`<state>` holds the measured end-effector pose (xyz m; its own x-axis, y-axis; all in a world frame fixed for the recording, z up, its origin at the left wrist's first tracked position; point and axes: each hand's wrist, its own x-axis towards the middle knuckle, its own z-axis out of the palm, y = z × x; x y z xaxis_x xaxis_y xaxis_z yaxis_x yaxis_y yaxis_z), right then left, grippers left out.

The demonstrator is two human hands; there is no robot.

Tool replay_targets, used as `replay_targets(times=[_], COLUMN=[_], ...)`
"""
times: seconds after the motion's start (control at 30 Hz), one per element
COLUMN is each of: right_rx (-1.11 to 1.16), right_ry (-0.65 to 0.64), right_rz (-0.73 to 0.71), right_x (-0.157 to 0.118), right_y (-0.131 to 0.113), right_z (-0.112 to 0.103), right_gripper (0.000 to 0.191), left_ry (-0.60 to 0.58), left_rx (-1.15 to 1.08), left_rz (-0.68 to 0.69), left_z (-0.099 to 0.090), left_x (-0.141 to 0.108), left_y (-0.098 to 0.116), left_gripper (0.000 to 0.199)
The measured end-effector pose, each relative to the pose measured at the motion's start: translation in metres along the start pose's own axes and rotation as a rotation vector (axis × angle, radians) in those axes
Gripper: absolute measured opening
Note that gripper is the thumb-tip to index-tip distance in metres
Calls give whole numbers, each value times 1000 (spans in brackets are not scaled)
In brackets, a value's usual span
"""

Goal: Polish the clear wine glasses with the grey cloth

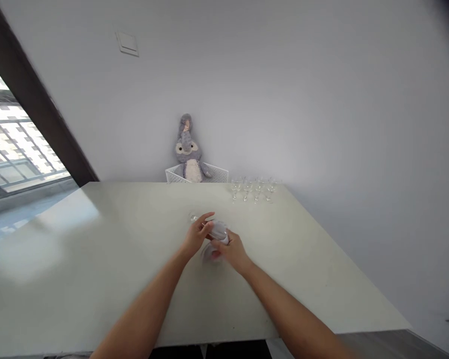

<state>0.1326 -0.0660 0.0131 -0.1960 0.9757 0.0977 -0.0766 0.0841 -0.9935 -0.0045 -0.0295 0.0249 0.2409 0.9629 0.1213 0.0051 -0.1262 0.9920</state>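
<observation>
I'm handling a glass [219, 229] over the table [134, 259], nearer and left of the far glasses [248, 186]; my left hand [197, 235] and right hand [232, 248] both grip it. Moving it likely calls for a steady hold.

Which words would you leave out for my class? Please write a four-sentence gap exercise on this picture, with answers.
1. The soft toy sits in a ____ basket.
2. The light switch is fixed to the ____.
3. In this view, the stemmed glasses stand to the ____ of the soft toy.
4. The left hand and right hand, ____ hands in all, hold clear glassware.

Missing words: white; wall; right; two.
</observation>
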Motion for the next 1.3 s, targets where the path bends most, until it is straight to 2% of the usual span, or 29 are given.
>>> replay_targets(times=[0.07,0.13,0.2,0.27,0.33,0.4,0.43,0.5,0.6,0.67,0.73,0.83,0.9,0.93,1.03,1.1,1.17,1.23,1.3], right_rx=[-281,-359,-185,137,415,504,460,203,-347,-493,-356,24,183,226,216,122,-8,-190,-433], right_ry=[68,90,77,51,25,-18,-33,-23,89,129,141,173,124,80,-87,-192,-278,-279,-173], right_rz=[-109,-136,-44,81,161,167,146,58,-91,-86,23,192,275,311,351,302,215,103,-2], right_x=[-3,-3,2,8,12,12,10,6,2,4,10,20,23,24,21,18,16,18,22], right_y=[6,8,7,2,-1,-1,1,5,13,14,12,7,3,1,-6,-12,-18,-21,-20], right_z=[5,5,0,-7,-12,-12,-10,-4,3,2,-5,-22,-34,-39,-49,-53,-58,-64,-70], right_gripper=[13,10,13,21,25,25,26,27,16,10,10,17,24,26,29,32,32,27,21], left_ry=[7,5,-29,-99,-170,-175,-155,-97,-31,7,68,146,125,93,-37,-94,-101,-95,-88], left_rx=[30,45,7,-54,-95,-92,-75,-29,90,244,463,785,905,939,975,949,895,848,802], left_rz=[-67,-77,-35,12,32,35,35,18,-18,-18,40,299,469,502,404,285,205,156,102], left_z=[-1,-1,0,2,3,3,2,1,0,0,-2,-5,-6,-7,-10,-13,-15,-16,-17], left_x=[3,4,2,-1,-4,-5,-5,-2,3,3,2,0,0,1,3,2,1,1,2], left_y=[-6,-9,-8,-4,0,2,1,-3,-13,-16,-15,-10,-8,-9,-13,-16,-17,-18,-19], left_gripper=[56,58,53,49,54,58,58,57,53,54,49,37,34,34,34,35,38,38,37])
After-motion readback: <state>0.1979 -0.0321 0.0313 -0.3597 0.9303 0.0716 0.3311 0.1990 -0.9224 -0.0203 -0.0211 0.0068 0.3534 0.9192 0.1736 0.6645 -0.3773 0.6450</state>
